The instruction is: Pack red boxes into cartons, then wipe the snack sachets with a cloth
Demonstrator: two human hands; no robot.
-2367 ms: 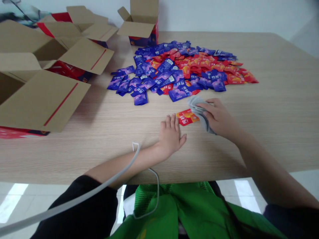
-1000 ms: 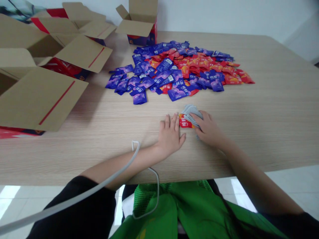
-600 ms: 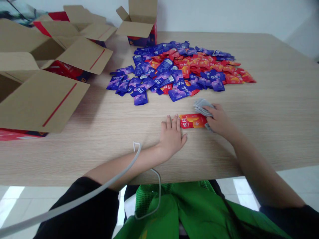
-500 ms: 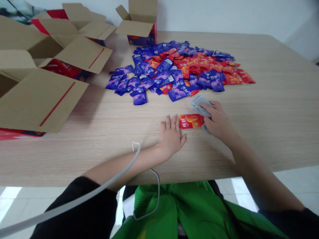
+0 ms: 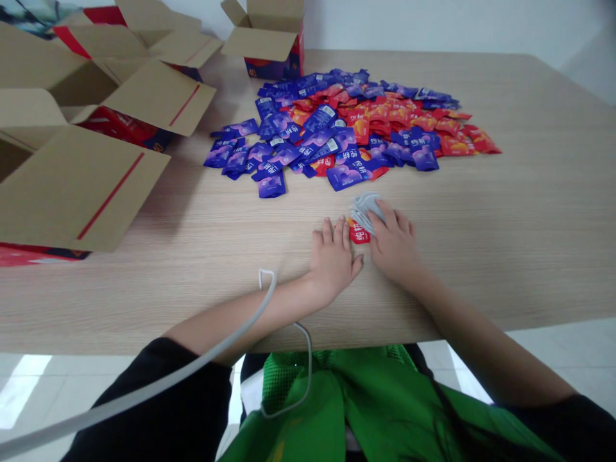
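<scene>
A red packet (image 5: 359,233) lies flat on the table, its left end under the fingertips of my left hand (image 5: 333,256), whose fingers are spread. My right hand (image 5: 395,245) is closed on a folded grey cloth (image 5: 366,210) and presses it over the packet's right part, which is hidden. Beyond both hands spreads a heap of packets, blue-purple ones (image 5: 347,174) at its front and red ones (image 5: 395,114) at its middle and right.
Open cardboard boxes (image 5: 81,186) with raised flaps crowd the left side of the wooden table (image 5: 231,237). Another open box (image 5: 274,67) stands at the back. A white cable (image 5: 192,366) crosses in front of my left forearm.
My right hand has moved left with the grey cloth, towards my left hand, covering more of the red packet. My left hand has stayed at the packet's left end.
</scene>
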